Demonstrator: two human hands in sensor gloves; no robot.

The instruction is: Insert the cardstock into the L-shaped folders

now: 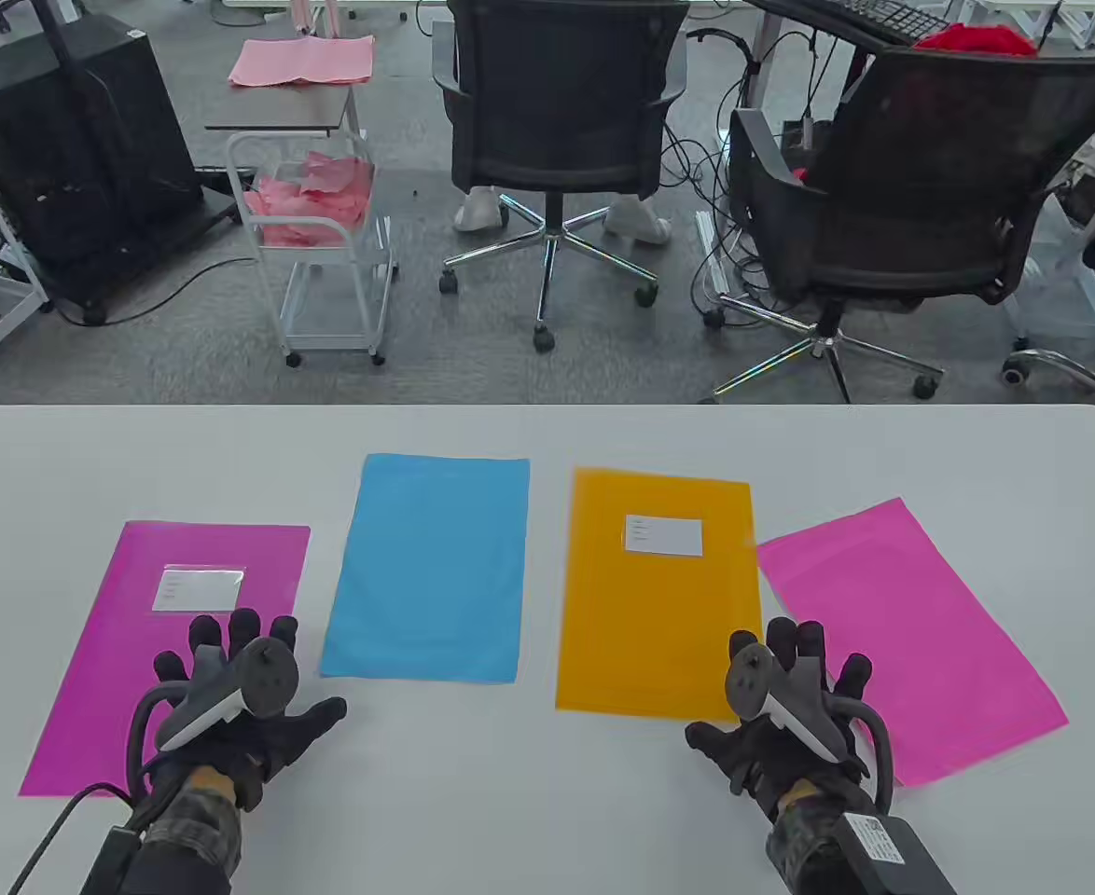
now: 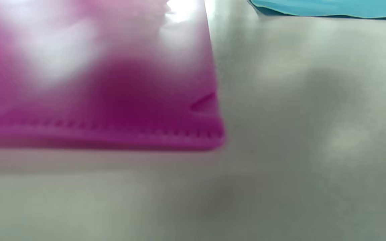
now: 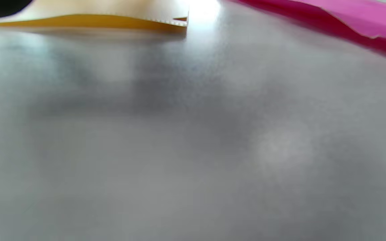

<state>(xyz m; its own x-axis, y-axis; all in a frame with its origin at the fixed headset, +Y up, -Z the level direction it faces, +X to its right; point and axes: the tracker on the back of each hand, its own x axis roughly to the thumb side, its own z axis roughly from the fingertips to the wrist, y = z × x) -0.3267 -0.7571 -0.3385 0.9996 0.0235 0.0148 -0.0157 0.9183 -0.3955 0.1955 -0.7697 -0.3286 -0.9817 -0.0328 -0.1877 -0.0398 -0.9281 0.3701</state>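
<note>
Four sheets lie flat on the white table (image 1: 547, 820). A magenta folder (image 1: 109, 653) with a white label is at the left, its near corner close in the left wrist view (image 2: 112, 117). A blue cardstock sheet (image 1: 431, 569) lies beside it. An orange folder (image 1: 659, 606) with a white label is right of centre, its corner in the right wrist view (image 3: 112, 20). A pink cardstock sheet (image 1: 911, 634) lies angled at the right. My left hand (image 1: 230, 681) rests spread on the magenta folder. My right hand (image 1: 790, 690) rests spread between the orange folder and the pink sheet. Neither hand holds anything.
Beyond the table's far edge stand two black office chairs (image 1: 557, 112), a white cart (image 1: 324, 233) with pink papers, and a black cabinet (image 1: 62, 140). The pink sheet's edge shows in the right wrist view (image 3: 347, 16); the blue sheet's edge shows in the left wrist view (image 2: 330, 8).
</note>
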